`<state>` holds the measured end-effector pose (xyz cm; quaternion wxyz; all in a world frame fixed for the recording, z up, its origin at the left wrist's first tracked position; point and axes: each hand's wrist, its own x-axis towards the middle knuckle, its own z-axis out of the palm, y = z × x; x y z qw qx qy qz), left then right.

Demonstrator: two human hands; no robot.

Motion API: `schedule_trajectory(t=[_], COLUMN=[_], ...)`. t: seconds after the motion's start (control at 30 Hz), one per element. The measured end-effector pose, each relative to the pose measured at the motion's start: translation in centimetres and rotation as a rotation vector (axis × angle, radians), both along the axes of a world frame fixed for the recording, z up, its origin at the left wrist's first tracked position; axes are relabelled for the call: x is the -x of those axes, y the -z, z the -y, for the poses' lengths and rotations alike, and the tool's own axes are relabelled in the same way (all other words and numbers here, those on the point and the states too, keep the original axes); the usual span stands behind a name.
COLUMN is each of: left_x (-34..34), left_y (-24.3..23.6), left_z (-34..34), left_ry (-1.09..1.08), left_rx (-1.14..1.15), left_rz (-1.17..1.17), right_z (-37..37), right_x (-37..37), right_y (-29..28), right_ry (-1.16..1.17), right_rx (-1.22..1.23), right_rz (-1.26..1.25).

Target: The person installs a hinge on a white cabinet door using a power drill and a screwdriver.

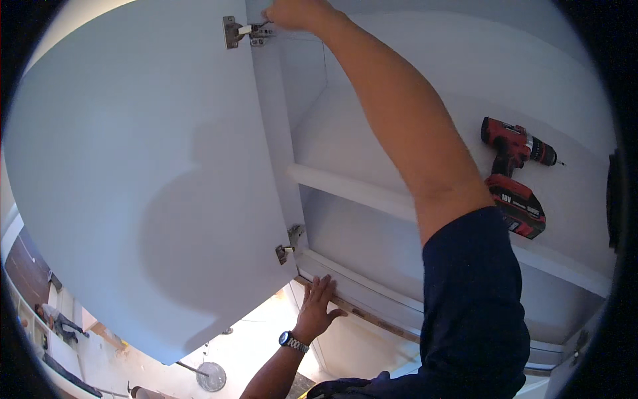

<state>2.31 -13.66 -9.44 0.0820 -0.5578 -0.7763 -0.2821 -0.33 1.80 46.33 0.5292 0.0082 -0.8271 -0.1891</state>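
Cabinet edge (382,322) under splayed left hand (318,311); right hand (297,13) raised beside upper hinge (231,32), grip unclear.

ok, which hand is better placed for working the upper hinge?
Right, likely: the right hand is up beside the upper hinge. The left hand is down at the cabinet's lower edge, nearer the lower hinge.

Wears a short navy sleeve (475,286). Has a round, blue-faced watch (285,338) with silver link bracelet (299,345) on left wrist (304,332).
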Motion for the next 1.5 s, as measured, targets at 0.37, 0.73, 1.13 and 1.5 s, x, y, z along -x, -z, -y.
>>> schedule_trajectory(t=[0.37,0.73,1.13,1.5], left_x=[0.0,-0.8,-0.8,-0.7], left_y=[-0.6,-0.5,-0.2,-0.3], left_z=[0.6,-0.9,-0.4,-0.3], left_ry=[-0.024,0.036,0.014,-0.016], left_rx=[0.014,0.005,-0.024,-0.002], left_rz=[0.022,0.026,0.002,-0.005], right_z=[-1.1,-0.8,-0.5,1.1], right_x=[1.2,1.7,-0.9,-2.2], right_y=[1.2,-2.4,1.2,2.6], right_ry=[-0.014,-0.034,-0.087,-0.286], right_rx=[-0.062,0.422,0.149,0.755], right_rz=[-0.069,0.034,0.026,-0.117])
